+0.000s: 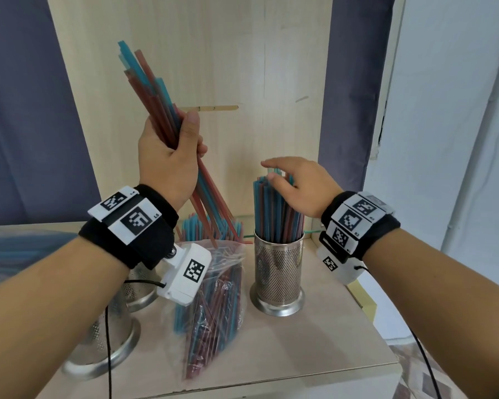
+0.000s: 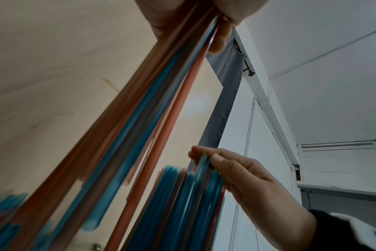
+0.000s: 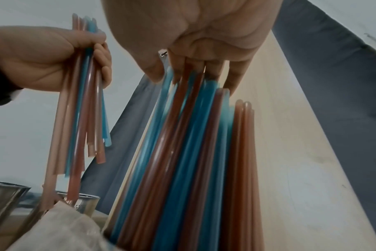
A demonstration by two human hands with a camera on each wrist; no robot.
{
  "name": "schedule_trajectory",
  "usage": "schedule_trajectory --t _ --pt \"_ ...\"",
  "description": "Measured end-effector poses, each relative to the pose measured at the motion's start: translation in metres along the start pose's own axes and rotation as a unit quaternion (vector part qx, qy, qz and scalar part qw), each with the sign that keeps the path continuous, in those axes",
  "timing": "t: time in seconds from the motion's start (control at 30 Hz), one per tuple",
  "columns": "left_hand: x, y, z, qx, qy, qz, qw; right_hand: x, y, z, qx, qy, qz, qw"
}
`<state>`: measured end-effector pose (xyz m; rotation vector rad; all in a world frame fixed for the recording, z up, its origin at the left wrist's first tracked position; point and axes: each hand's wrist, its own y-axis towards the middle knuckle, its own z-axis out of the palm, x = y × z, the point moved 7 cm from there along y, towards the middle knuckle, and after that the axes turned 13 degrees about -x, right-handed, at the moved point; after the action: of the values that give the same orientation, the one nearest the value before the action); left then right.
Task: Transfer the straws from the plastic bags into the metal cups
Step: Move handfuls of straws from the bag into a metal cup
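Observation:
My left hand [image 1: 185, 136] grips a bundle of blue and red straws [image 1: 153, 93], raised and tilted above the clear plastic bag [image 1: 213, 298], which still holds several straws. To the right, a perforated metal cup [image 1: 278, 269] stands packed with upright straws [image 1: 274, 214]. My right hand [image 1: 274, 171] lies on their tops with straight fingers. The left wrist view shows the bundle [image 2: 140, 118] running down beside the right hand [image 2: 258, 183]. In the right wrist view the fingers [image 3: 232, 79] spread over the straw tops [image 3: 193, 152], and the left hand [image 3: 43, 59] holds its bundle [image 3: 82, 110].
Two more perforated metal cups [image 1: 104, 349] [image 1: 140, 286] stand at the left under my left forearm. A wooden panel [image 1: 213, 53] rises right behind the table. The table's right edge [image 1: 366, 306] runs close to the filled cup. A black cable hangs from each wrist.

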<state>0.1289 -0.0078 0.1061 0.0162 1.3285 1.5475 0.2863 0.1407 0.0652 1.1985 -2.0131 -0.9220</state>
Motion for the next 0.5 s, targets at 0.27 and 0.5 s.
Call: schedule_trajectory --t 0.27,0.5 --pt "0.006 0.001 -0.008 -0.011 0.009 -0.003 1.0 -0.013 -0.02 0.005 -0.061 0.074 0.016 0.995" --pt "0.01 0.005 -0.015 -0.02 0.023 0.0 1.0 -0.023 -0.036 0.009 -0.113 0.024 0.03 0.993"
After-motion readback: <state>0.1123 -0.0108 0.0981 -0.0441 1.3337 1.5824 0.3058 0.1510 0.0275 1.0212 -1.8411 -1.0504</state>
